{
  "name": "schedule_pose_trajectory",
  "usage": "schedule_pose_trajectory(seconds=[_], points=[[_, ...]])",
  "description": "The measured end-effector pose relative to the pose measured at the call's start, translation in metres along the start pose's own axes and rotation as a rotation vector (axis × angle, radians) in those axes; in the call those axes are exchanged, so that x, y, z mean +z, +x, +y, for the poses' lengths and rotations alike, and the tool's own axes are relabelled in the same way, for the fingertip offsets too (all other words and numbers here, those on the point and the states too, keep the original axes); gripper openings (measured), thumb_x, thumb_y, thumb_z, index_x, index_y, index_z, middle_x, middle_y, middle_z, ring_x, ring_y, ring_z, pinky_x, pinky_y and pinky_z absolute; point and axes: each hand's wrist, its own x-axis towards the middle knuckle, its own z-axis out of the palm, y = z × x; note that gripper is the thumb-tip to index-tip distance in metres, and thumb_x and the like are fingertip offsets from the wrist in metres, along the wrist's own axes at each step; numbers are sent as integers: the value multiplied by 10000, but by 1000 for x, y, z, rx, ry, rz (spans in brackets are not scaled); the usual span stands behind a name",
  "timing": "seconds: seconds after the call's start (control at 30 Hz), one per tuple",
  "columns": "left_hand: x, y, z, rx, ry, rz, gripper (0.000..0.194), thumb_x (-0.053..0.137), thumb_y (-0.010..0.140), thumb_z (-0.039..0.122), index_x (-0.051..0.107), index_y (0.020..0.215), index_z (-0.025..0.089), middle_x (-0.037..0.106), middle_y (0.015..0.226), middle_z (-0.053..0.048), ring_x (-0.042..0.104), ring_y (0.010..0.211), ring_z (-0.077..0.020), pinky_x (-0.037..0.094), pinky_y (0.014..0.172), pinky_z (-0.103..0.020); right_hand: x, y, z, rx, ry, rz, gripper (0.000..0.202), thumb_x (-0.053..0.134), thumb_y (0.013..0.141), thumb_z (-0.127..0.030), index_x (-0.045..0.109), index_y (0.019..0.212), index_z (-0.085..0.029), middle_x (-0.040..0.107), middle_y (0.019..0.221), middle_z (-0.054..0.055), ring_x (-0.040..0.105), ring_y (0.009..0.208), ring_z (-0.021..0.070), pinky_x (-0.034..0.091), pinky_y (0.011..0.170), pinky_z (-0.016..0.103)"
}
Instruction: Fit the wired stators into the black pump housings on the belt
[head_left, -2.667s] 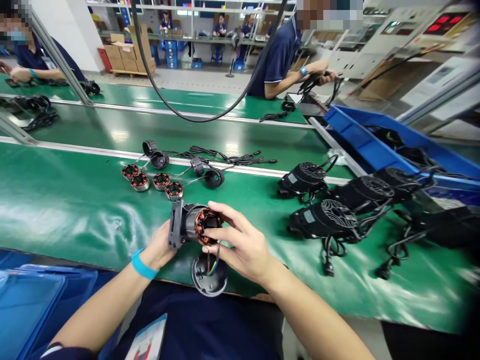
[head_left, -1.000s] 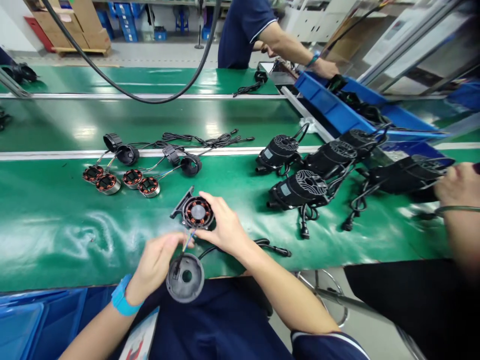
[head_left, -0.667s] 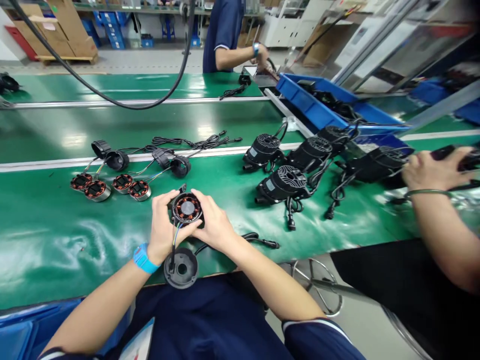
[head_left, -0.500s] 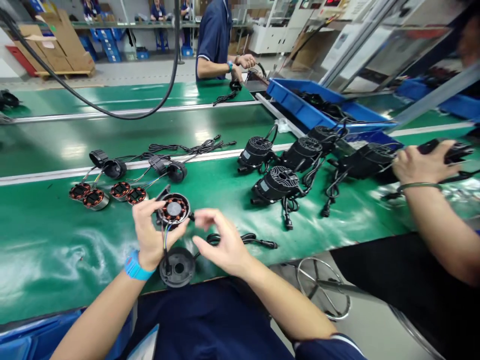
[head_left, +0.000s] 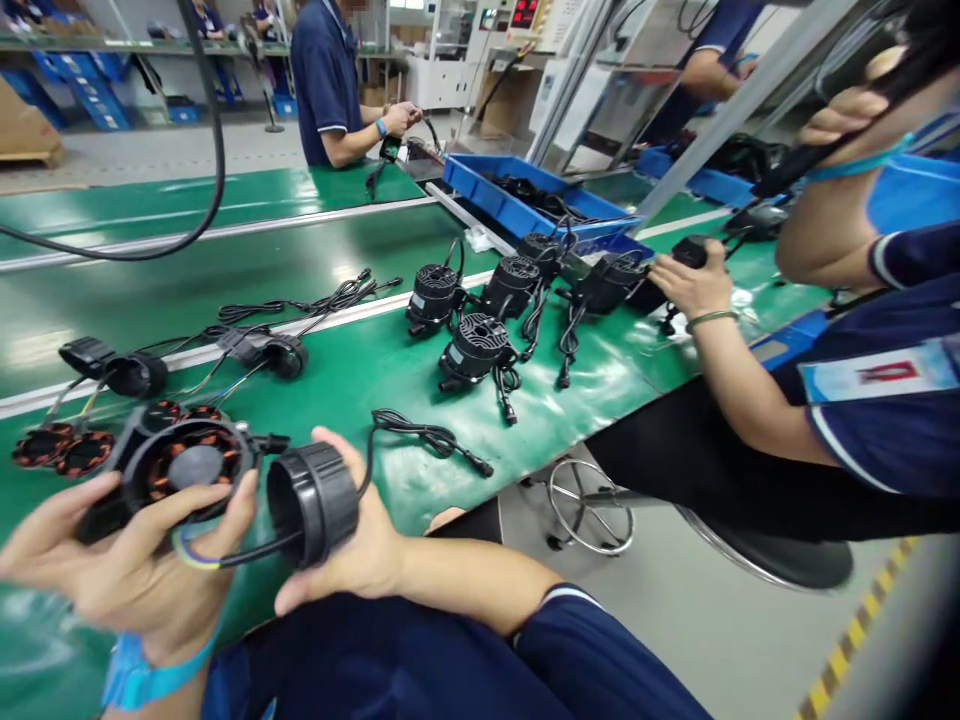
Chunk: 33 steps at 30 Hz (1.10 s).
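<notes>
Since half a second ago the view has swung right, and the right hand (head_left: 352, 550), then open and empty over the bench, has picked up the black cap (head_left: 313, 503) that lay at the bench edge. It now cups the cap from behind at lower left of the frame, open mouth turned toward the stator (head_left: 187, 468), just beside it. Left hand (head_left: 127, 560) cradles the stator from below, fingers spread around its housing, copper windings facing up. Thin wires (head_left: 225, 553) loop from stator to cap. Both are held above the green bench (head_left: 360, 370). Spare stators (head_left: 64, 450) lie at far left, finished pumps (head_left: 474, 350) at centre, with a co-worker's hand (head_left: 694, 285) on another at right
</notes>
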Motion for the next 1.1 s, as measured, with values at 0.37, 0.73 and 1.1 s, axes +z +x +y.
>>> schedule_pose_trajectory(seconds=[0.37, 0.73, 1.1], points=[[21, -37, 7, -84, 202, -262, 287, 813, 730, 385, 598, 710, 196, 502, 1121, -82, 533, 1097, -275, 459, 985, -457, -14, 69, -16, -242, -565, 292, 922, 817, 763, -458, 277, 1484, -261, 581, 1145, 80, 631, 947, 214, 569, 875, 389], [10, -34, -15, 71, -128, -306, 306, 862, 783, 402, 648, 939, 249, 656, 961, -28, 594, 988, -216, 494, 993, -470, -56, 90, -47, 65, -625, -243, 673, 746, 779, -255, 483, 1394, -184, 604, 1342, 113, 607, 1204, 244, 489, 1068, 400], [-6, -14, -35, 239, -190, -590, 213, 758, 881, 459, 707, 836, 257, 691, 818, -31, 632, 1087, -243, 435, 1117, -527, -54, 114, -49, 152, -584, -815, 707, 735, 762, -265, 464, 1410, -192, 587, 1383, 103, 574, 1295, 258, 432, 1133, 432]])
